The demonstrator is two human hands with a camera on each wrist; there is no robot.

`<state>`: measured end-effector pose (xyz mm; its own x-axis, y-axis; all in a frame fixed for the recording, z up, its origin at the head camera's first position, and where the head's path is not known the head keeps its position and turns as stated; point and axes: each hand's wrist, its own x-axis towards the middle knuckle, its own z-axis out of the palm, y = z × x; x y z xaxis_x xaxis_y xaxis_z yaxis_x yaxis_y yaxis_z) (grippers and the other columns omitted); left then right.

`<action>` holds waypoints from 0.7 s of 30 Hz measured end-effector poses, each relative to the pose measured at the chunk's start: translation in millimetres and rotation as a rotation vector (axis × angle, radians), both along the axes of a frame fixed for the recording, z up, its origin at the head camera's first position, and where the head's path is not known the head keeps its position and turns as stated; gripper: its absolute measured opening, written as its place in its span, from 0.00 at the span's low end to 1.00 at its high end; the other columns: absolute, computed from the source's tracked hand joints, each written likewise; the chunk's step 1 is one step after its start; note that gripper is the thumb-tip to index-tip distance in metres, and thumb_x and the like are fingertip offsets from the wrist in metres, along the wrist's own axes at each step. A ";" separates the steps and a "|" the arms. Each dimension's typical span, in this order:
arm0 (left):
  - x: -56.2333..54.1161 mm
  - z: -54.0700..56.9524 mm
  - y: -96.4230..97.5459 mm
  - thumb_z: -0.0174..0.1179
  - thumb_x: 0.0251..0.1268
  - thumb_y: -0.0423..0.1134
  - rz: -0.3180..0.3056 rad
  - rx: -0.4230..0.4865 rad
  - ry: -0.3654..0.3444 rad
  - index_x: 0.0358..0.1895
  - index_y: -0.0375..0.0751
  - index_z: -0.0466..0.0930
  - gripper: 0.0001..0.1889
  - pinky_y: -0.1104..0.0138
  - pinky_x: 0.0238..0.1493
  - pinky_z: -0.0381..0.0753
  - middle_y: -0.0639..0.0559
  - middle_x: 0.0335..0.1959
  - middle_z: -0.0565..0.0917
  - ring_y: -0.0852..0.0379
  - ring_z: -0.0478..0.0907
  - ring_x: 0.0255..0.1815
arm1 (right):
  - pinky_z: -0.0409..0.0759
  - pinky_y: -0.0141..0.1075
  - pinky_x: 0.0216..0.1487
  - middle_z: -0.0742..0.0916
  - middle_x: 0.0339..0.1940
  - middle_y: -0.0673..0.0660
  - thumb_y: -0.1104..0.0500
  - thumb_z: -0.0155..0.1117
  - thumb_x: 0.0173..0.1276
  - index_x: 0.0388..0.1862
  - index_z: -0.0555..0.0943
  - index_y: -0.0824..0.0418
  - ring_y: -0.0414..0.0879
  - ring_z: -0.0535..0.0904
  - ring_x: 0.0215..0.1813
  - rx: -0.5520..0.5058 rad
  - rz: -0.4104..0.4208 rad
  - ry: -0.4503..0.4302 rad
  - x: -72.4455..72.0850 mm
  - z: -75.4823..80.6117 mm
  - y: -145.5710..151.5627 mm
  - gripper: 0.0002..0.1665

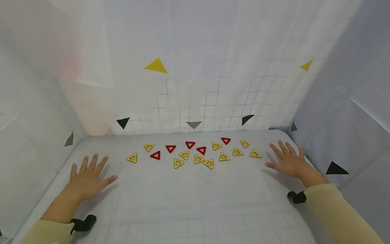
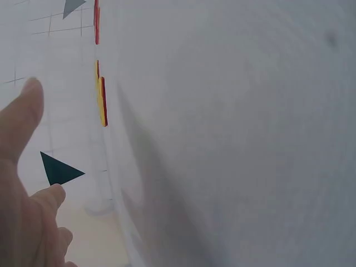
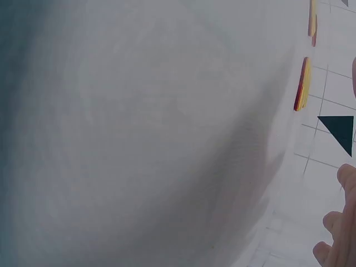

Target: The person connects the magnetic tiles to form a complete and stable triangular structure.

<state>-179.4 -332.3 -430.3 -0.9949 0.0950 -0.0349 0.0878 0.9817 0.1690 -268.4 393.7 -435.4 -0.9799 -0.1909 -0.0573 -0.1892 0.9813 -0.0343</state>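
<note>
Several small triangular rings, some yellow and some red, lie scattered in a band across the far half of the white table (image 1: 189,189). My left hand (image 1: 85,181), fingers spread, is at the left side of the table. Nearest to it is a yellow triangle (image 1: 132,161). My right hand (image 1: 290,163) is spread likewise at the right side, close to another yellow triangle (image 1: 255,156). Neither hand holds anything. A red triangle (image 1: 171,151) lies left of the middle. In the left wrist view a yellow triangle (image 2: 102,100) appears edge-on, with a red underside.
A white cloth back wall (image 1: 195,67) with printed grid lines and coloured triangles rises behind the table. Cloth side walls (image 1: 30,112) stand at left and right. A black wrist device (image 1: 85,223) is on the left wrist, and another (image 1: 296,197) on the right.
</note>
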 end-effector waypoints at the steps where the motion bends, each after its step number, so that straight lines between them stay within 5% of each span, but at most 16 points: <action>1: -0.6 0.6 0.8 0.44 0.67 0.74 0.002 -0.001 -0.001 0.80 0.38 0.44 0.52 0.28 0.63 0.21 0.24 0.78 0.38 0.20 0.30 0.75 | 0.23 0.75 0.63 0.46 0.80 0.74 0.21 0.50 0.64 0.83 0.42 0.52 0.76 0.39 0.76 -0.003 0.001 0.000 -0.2 -0.4 0.0 0.62; 21: -8.4 -3.8 13.1 0.44 0.66 0.75 -0.009 -0.003 -0.001 0.81 0.40 0.44 0.52 0.28 0.63 0.23 0.26 0.78 0.39 0.21 0.31 0.75 | 0.26 0.75 0.64 0.47 0.80 0.74 0.21 0.50 0.65 0.83 0.44 0.54 0.76 0.39 0.77 -0.020 0.012 -0.011 -5.1 3.4 -14.5 0.61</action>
